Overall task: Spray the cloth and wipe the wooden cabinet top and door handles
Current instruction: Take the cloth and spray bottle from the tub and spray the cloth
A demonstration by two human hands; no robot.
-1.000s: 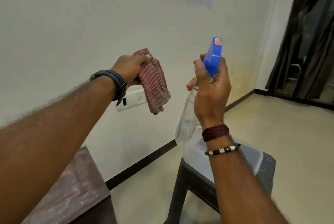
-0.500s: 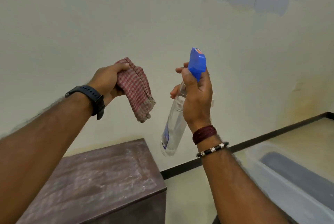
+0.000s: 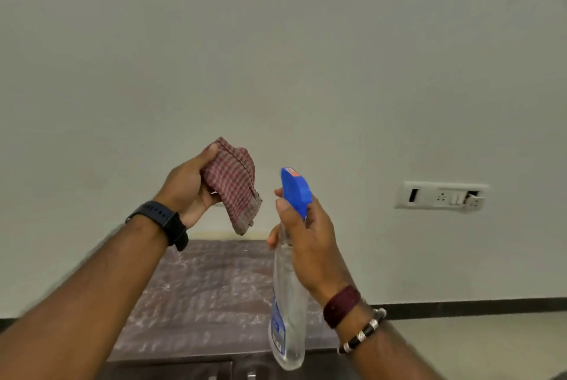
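Note:
My left hand (image 3: 188, 188) holds a folded red-checked cloth (image 3: 234, 184) up in front of the wall, its loose end hanging down. My right hand (image 3: 308, 241) grips a clear spray bottle (image 3: 287, 303) with a blue trigger head (image 3: 295, 191), nozzle pointing left toward the cloth a short gap away. Below both hands lies the dark wooden cabinet top (image 3: 211, 293), dusty and streaked. Along the bottom edge, the tops of the cabinet doors and small metal handles (image 3: 250, 375) just show.
A pale wall stands directly behind the cabinet. A white switch and socket plate (image 3: 441, 197) is mounted on the wall at right. A black skirting strip (image 3: 475, 307) runs along the floor at lower right, with tiled floor (image 3: 491, 346) below it.
The view has swung left, so the cabinet now sits centred under my hands and the plastic tub has left the frame. Both hands keep their grips, cloth and bottle still close together.

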